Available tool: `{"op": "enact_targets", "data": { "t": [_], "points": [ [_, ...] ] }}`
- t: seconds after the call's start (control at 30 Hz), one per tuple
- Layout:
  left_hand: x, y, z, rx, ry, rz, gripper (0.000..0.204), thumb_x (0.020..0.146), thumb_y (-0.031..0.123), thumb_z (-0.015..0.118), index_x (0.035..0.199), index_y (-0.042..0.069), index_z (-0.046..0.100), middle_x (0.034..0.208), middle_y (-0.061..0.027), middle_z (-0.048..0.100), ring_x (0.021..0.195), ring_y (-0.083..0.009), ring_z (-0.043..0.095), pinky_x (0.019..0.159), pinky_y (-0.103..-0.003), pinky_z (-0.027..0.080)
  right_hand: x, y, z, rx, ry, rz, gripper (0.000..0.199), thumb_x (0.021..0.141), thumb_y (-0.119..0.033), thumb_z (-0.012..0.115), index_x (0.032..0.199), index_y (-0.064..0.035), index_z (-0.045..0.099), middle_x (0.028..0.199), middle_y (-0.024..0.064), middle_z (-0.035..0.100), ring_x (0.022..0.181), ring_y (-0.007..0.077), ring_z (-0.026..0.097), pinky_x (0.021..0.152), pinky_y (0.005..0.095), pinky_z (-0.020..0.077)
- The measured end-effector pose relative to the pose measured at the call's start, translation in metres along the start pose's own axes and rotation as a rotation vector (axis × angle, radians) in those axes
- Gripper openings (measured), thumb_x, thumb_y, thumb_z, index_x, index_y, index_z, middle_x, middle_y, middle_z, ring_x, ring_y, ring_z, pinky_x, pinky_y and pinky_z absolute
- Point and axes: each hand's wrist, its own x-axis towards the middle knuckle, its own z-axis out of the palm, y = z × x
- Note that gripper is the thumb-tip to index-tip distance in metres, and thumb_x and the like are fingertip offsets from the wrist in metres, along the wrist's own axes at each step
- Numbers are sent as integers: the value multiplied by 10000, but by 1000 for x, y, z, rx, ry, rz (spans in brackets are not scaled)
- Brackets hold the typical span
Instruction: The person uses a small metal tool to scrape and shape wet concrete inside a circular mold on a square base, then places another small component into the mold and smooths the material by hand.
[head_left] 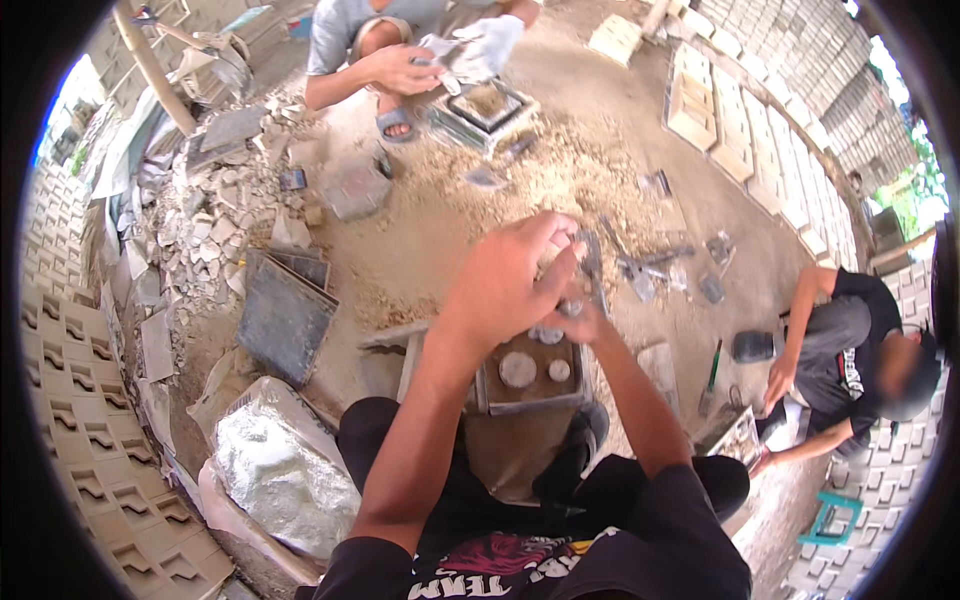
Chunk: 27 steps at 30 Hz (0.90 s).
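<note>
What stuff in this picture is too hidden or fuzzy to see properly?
- Head view: the small part between the hands, covered by the left hand and right hand.
- Square mould: its far edge, behind the hands.
- Seated person: face blurred.
- Far person: cut off by the top edge.

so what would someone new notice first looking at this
Most striking are the person's two hands raised together mid-frame, the left hand over the right hand, working on a small metal piece above a square mould with round inserts on the sandy ground. Next come the heap of broken grey rubble at the left and the stacked patterned blocks along the left edge. Two other people crouch at the top and the right.
</note>
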Motion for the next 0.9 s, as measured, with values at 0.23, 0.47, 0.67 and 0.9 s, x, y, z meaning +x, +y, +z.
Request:
{"op": "enact_targets", "data": {
  "t": [0.23,0.47,0.67,0.9],
  "points": [
    [1,4,-1,-27,-30,-21,218,890,159,645,1054,18,613,914,-160,679,871,-300,679,758,-344,514,-2,-9,16,423,163,172,305,940,-306,645,770,-55,609,622,-62,455,594,56,398,534,269,330],
    [-7,-2,5,-39,-23,-59,216,889,147,645,1056,13,613,907,-147,684,867,-306,678,761,-348,512,-18,-41,24,98,68,16,420,963,-331,615,649,-59,552,580,-63,435,586,38,387,524,272,319],
    [-2,10,9,-52,-75,-88,208,896,149,634,1049,9,614,903,-157,684,879,-310,680,751,-364,515,-32,-2,27,90,-38,288,463,947,-296,653,591,-47,493,562,-67,443,583,35,388,511,260,331],
    [0,7,3,-84,-36,-13,201,906,136,625,1048,-5,609,887,-165,676,868,-317,677,752,-362,512,-32,-5,26,-134,-97,161,305,930,-240,677,754,10,679,623,-24,601,641,29,494,575,245,429]
  ]
}}
